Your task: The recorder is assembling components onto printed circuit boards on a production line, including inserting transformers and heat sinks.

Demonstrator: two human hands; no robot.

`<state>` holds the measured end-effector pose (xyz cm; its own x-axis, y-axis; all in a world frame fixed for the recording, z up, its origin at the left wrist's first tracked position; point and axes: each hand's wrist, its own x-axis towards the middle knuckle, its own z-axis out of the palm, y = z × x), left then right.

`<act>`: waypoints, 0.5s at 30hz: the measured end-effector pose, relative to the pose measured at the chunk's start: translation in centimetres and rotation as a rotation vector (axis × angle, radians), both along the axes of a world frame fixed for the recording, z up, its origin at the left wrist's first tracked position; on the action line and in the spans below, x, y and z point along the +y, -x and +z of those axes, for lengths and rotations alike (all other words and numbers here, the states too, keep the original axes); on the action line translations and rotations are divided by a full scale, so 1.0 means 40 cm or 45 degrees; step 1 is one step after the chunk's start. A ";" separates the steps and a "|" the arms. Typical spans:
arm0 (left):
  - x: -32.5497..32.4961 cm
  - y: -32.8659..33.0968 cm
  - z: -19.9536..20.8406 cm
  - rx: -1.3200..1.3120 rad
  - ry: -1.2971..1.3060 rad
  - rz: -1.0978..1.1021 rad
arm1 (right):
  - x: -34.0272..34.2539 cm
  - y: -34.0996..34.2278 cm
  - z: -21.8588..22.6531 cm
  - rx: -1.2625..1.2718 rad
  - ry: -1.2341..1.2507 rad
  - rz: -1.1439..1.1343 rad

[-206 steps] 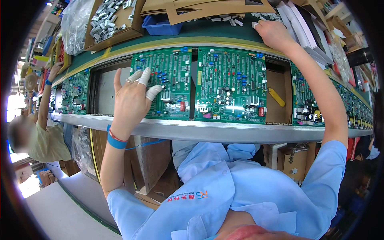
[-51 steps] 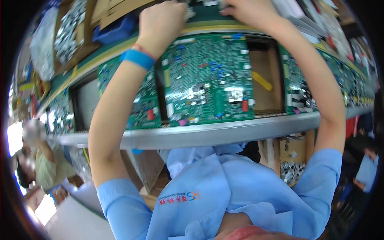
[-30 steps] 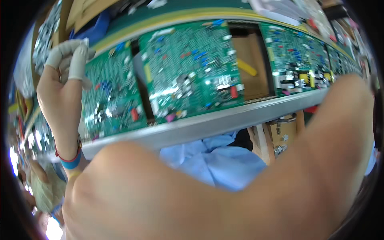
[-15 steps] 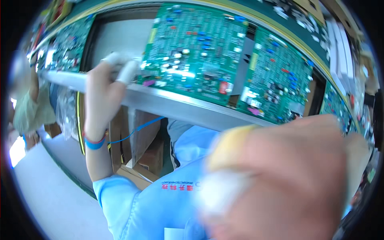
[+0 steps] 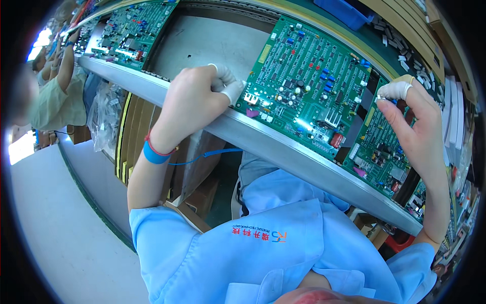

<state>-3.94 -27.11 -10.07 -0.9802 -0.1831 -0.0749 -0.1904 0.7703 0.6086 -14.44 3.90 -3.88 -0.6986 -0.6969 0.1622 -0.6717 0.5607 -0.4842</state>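
Observation:
My left hand (image 5: pixel 200 96), with white finger covers on thumb and forefinger, is closed at the left edge of a large green circuit board (image 5: pixel 309 86). Its fingertips meet beside that edge; what they hold, if anything, I cannot make out. My right hand (image 5: pixel 417 119) is raised over a second circuit board (image 5: pixel 377 144) to the right. Between its thumb and covered forefinger it pinches a small white part (image 5: pixel 379 98). Capacitors, blue components and a silver heat sink (image 5: pixel 331 118) stand on the large board.
The boards sit on a line with a metal front rail (image 5: pixel 283 144). Another board (image 5: pixel 136 30) lies far left, past a bare grey plate (image 5: pixel 207 43). Behind are a blue bin (image 5: pixel 344 12) and scattered white parts (image 5: pixel 397 45). A co-worker's arm (image 5: pixel 66 66) shows at left.
The view has shifted. My right hand, blurred and low in front of me before, is now up over the right-hand board with the white part. My left hand stays at the large board's left edge.

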 end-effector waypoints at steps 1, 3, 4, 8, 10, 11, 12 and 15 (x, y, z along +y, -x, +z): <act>0.002 0.002 -0.005 -0.010 0.024 -0.047 | -0.002 0.003 -0.001 0.036 -0.013 0.000; 0.002 0.004 -0.007 -0.019 0.043 -0.036 | -0.007 0.007 -0.002 0.034 -0.023 0.005; 0.002 0.004 -0.005 -0.030 0.079 -0.041 | -0.009 0.008 -0.003 0.034 -0.034 0.009; 0.006 0.022 0.001 -0.128 0.202 -0.073 | -0.024 0.020 -0.018 0.011 -0.011 -0.030; 0.005 0.030 0.003 -0.145 0.235 -0.098 | -0.033 0.030 -0.020 -0.009 -0.050 -0.047; 0.003 0.034 0.004 -0.165 0.273 -0.113 | -0.040 0.038 -0.027 -0.004 -0.056 -0.057; 0.004 0.028 0.022 -0.160 0.276 -0.112 | -0.050 0.047 -0.035 0.054 0.010 0.018; 0.014 0.042 0.029 -0.204 0.217 -0.129 | -0.078 0.090 -0.062 0.140 0.044 0.077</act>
<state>-5.63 -26.54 -8.92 -0.9722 -0.1082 -0.2074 -0.1909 0.8792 0.4364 -18.03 0.78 -6.37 -0.6322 -0.7299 0.2601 -0.7539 0.5019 -0.4239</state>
